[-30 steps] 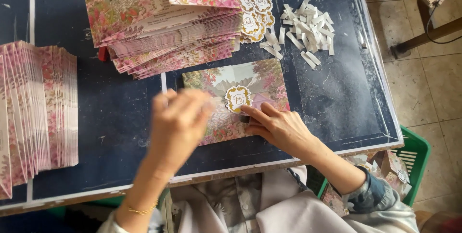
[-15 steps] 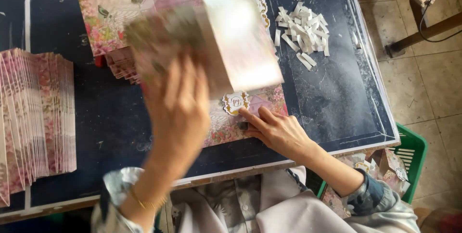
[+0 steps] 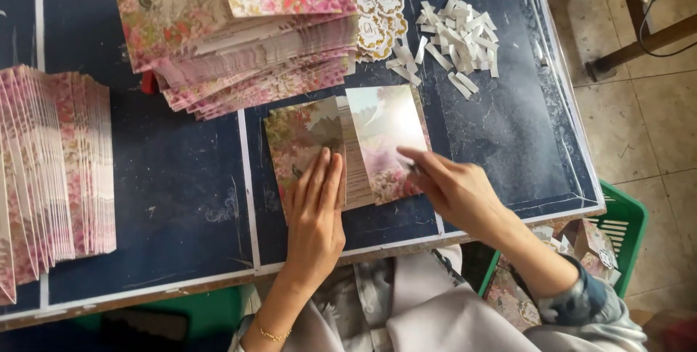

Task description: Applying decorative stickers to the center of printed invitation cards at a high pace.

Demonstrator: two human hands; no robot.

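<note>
A floral card (image 3: 363,138) lies on the dark blue table (image 3: 167,199), its flaps folded toward the middle. My left hand (image 3: 317,210) rests flat on the card's left flap with fingers together. My right hand (image 3: 454,188) touches the card's right flap with its fingertips; something thin may be pinched there, but I cannot make it out. A big pile of similar floral cards (image 3: 239,25) sits just beyond the card.
A fanned row of pink cards (image 3: 54,170) stands at the left. Round gold-edged stickers (image 3: 377,3) and white paper strips (image 3: 454,39) lie at the back right. A green basket (image 3: 617,221) with finished cards sits beside the table's right edge, over a tiled floor.
The sealed card with the gold sticker is gone. My left hand carried a fresh card down from the pile and now presses it flat; my right hand shifted onto its right flap.
</note>
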